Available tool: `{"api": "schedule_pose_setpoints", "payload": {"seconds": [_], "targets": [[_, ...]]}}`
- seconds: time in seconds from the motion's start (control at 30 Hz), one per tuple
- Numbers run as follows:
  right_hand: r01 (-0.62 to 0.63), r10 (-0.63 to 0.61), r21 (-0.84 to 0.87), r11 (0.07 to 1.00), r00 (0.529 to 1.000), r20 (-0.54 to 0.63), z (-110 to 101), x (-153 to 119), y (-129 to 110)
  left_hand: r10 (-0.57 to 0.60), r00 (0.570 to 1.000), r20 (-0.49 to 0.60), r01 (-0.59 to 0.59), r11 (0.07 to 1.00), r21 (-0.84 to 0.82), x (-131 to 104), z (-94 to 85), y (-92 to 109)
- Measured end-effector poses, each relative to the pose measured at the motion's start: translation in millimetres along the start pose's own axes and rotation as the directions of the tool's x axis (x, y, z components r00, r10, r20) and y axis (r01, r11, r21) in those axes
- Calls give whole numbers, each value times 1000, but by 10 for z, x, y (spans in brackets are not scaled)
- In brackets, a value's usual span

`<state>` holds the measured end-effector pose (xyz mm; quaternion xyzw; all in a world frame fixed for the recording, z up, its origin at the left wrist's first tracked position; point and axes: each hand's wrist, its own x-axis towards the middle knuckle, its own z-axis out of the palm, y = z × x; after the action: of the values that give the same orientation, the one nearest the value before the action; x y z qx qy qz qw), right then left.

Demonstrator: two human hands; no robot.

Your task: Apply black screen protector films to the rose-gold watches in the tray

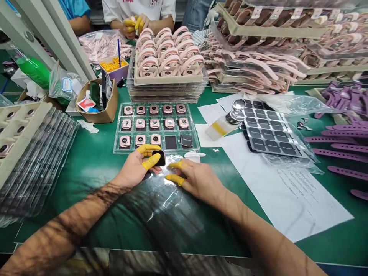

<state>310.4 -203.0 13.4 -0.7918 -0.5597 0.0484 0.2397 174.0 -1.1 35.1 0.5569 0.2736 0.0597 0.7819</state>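
Note:
My left hand (136, 166), with yellow finger cots on, pinches a small watch case (160, 158) whose dark screen faces up. Just to its right, my right hand (198, 176) has its cotted thumb and forefinger apart, with nothing visible between them. Both hands are over a clear plastic sheet (169, 203) on the green table. Beyond them lies a clear tray (115, 142) of pink watch cases (154, 123), backs up. In its front row one pocket (170, 142) has no case, and a dark square piece (186, 140) sits at the right end.
Stacked trays of watch cases (25, 153) stand left; pink-strapped watches (168, 57) are behind. A bottle with a metal lid (222, 124), papers (284, 184), a sheet of black stickers (267, 128) and purple straps (345, 142) lie right. A co-worker's cotted hands (135, 26) are across the table.

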Motion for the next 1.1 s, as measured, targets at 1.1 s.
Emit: {"api": "schedule_pose_setpoints", "payload": {"seconds": [1.1], "targets": [[324,-227,187,927,884,-409,132,174,-113,123,981,152,-162,947,277,-7,-50,-160]]}}
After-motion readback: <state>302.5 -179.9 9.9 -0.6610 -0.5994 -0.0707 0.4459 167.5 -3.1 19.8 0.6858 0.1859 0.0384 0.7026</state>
